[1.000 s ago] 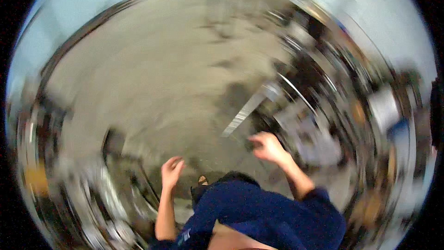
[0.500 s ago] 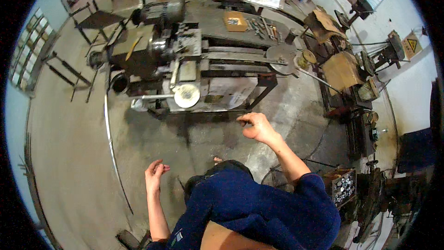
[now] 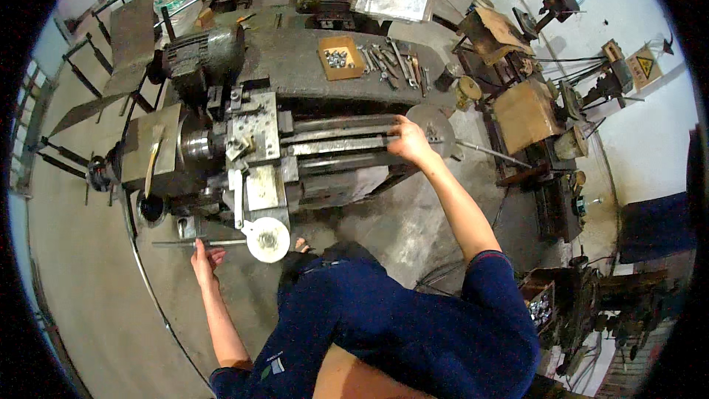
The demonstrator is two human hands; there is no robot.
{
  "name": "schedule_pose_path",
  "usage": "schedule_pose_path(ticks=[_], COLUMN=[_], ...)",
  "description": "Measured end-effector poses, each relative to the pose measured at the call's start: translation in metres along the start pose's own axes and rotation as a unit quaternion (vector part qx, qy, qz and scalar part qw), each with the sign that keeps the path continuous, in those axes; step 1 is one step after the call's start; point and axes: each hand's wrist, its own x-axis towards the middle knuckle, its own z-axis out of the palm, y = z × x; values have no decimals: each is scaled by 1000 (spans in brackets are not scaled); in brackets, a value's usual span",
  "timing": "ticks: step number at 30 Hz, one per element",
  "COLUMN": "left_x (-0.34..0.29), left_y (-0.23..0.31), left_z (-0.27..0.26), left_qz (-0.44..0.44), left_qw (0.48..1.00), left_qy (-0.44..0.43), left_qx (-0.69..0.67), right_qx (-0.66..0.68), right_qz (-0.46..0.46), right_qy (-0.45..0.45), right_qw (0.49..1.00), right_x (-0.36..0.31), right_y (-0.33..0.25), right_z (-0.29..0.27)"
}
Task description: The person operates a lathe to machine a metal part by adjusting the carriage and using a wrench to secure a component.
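Note:
In front of me stands a lathe-like metal machine with long bed rails (image 3: 340, 145) and a greasy tool carriage (image 3: 255, 129). My right hand (image 3: 410, 142) is over the right end of the rails, fingers apart and slightly bent, beside a round grey plate (image 3: 439, 131) with small pieces on it. I see nothing held in it. My left hand (image 3: 206, 260) is low on the left, open, its fingertips at or just beside a thin metal rod (image 3: 173, 243). That rod runs to a round white dish (image 3: 267, 240) holding dark bits; whether I touch it, I cannot tell.
A cardboard box (image 3: 340, 58) of small metal parts and several wrenches (image 3: 402, 63) lie on the bench behind. A yellow-handled brush (image 3: 153, 161) rests on the machine's left housing. More machines with cardboard covers (image 3: 526, 114) line the right wall. A long bar (image 3: 159, 303) crosses the left floor.
I have come closer to the machine. My right hand has gone from above the floor to over the rails; my left hand has gone from open floor to beside the rod.

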Motion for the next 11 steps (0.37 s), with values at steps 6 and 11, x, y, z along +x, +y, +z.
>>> schedule_pose_path(ticks=[6, 11], left_x=[13, 19], left_y=[15, 13], left_z=[18, 8], left_qz=[-28, -33], left_qw=[993, 985], left_qy=[97, 148], left_qx=[55, 81], right_qx=[-216, -353], right_qz=[38, -144], right_qy=[-101, -212], right_qw=[970, 900], right_x=[132, 233], right_y=[52, 48], right_z=[33, 79])
